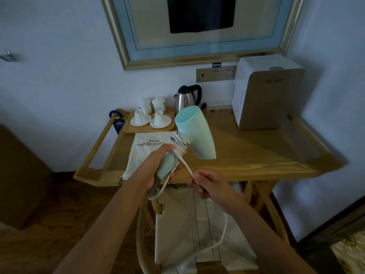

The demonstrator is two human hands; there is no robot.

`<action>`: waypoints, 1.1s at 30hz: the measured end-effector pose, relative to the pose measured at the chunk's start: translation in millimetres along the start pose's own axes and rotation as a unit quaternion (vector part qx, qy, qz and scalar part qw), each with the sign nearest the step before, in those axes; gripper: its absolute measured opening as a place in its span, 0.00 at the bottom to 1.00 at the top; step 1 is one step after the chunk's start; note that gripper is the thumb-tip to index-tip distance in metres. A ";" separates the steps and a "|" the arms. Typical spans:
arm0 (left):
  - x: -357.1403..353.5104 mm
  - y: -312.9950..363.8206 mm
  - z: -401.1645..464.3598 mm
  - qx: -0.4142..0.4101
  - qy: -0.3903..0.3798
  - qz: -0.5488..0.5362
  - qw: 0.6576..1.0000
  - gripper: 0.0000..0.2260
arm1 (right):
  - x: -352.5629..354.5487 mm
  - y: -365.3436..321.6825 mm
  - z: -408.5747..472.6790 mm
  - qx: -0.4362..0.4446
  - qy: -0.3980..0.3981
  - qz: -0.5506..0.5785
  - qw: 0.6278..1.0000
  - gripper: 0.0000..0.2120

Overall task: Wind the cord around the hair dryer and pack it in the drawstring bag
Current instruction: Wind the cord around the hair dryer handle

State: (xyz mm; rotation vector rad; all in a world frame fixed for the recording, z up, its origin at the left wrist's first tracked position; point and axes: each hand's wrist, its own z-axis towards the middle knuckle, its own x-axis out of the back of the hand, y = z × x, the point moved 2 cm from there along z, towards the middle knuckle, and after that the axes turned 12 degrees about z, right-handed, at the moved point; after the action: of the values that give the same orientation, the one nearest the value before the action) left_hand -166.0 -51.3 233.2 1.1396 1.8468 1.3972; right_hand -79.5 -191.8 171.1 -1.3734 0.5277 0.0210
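A mint-green hair dryer (194,133) is held above the front of the wooden table, its grille turned toward the wall. My left hand (158,165) grips its handle. Several turns of the white cord (180,144) lie around the top of the handle. From there the cord runs down to my right hand (203,182), which pinches it, then hangs in a loop below toward the chair. The white drawstring bag (146,153) lies flat on the table behind my left hand, printed text up, its lower corner over the table edge.
A wooden tray (128,129) with white cups and saucers stands at the back left of the table (256,155). A steel kettle (186,98) and a white box-shaped appliance (264,93) stand at the back. A chair (197,224) sits below my hands.
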 end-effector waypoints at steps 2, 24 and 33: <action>0.2 -3.8 -1.3 0.006 -0.015 -0.004 1.000 0.13 | 3.4 5.3 -3.8 -0.008 -0.007 -0.029 1.000 0.12; -5.0 -41.4 -21.6 -0.060 -0.257 0.455 0.851 0.21 | 43.5 -83.2 38.7 -0.192 0.016 -0.412 0.890 0.09; -11.9 -54.2 9.7 0.016 0.076 0.382 0.921 0.16 | -27.5 -62.5 8.6 -0.006 0.024 -0.570 0.821 0.08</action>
State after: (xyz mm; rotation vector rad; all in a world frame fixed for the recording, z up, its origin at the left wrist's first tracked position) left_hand -168.3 -62.3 178.1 1.9473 1.5751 1.9073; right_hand -81.2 -189.4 239.9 -1.5179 -0.3272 -0.9905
